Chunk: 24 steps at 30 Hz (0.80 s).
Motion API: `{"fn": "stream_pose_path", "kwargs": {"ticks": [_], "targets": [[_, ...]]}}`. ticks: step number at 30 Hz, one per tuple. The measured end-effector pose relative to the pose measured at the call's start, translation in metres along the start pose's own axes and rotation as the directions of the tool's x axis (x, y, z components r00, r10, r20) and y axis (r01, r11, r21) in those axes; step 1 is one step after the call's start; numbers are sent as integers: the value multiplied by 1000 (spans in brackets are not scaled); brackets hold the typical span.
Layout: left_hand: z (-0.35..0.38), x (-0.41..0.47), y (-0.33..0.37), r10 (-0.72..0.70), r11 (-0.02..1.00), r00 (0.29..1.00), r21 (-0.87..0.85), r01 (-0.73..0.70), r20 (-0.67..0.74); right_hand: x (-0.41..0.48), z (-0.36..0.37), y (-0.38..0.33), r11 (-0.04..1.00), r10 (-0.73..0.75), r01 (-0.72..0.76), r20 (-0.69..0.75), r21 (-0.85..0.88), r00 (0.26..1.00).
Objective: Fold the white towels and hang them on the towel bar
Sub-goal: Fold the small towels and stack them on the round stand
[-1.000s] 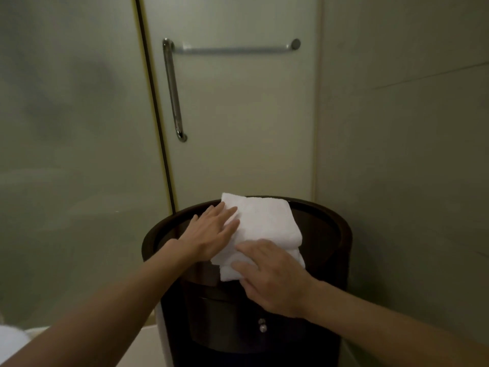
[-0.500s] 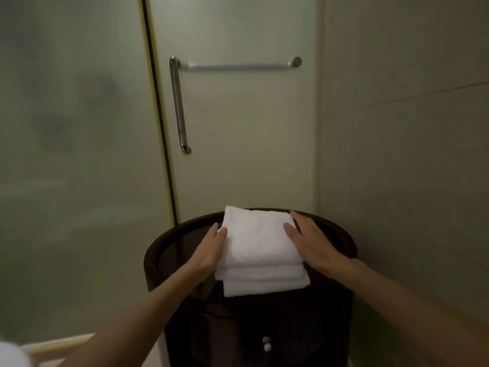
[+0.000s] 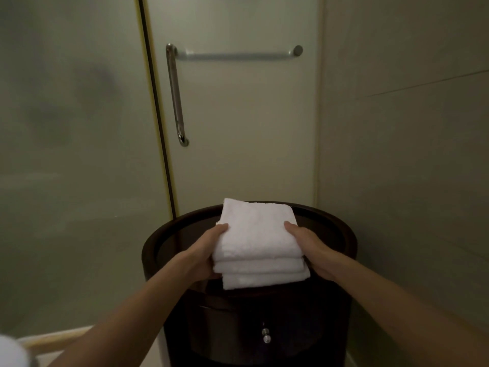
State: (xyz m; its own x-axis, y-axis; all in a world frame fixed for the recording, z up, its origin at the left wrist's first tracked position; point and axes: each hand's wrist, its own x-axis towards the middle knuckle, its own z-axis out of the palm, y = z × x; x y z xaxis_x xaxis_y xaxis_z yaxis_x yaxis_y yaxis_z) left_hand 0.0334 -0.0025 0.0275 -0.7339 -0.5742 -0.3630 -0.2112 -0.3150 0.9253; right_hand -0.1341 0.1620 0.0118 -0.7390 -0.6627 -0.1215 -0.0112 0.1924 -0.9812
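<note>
L hand [image 3: 205, 251], R hand [image 3: 311, 246] grip towel stack [image 3: 258, 237]

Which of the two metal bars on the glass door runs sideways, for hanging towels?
The horizontal bar across the door's top, ending in a round cap; the other, the vertical handle, runs downward at the left.

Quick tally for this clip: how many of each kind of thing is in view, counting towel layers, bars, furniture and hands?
Folded white towel layers in the stack: 3
Metal bars on the glass door: 2, the horizontal towel bar and the vertical handle
Dark round cabinet: 1
Hands: 2, left hand and right hand, both gripping the stack's sides
Total: 8
</note>
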Motion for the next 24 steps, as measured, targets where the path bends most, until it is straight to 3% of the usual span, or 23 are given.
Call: {"fn": "stream_pose_path", "kwargs": {"ticks": [9, 24], "targets": [[4, -3, -1, -27, 999, 999, -45, 28, 31, -12, 2, 3, 985, 72, -70, -8, 155, 997], [32, -32, -2, 38, 999, 994, -25, -40, -106, -43, -5, -6, 956, 118, -97, -57, 276, 991]]}}
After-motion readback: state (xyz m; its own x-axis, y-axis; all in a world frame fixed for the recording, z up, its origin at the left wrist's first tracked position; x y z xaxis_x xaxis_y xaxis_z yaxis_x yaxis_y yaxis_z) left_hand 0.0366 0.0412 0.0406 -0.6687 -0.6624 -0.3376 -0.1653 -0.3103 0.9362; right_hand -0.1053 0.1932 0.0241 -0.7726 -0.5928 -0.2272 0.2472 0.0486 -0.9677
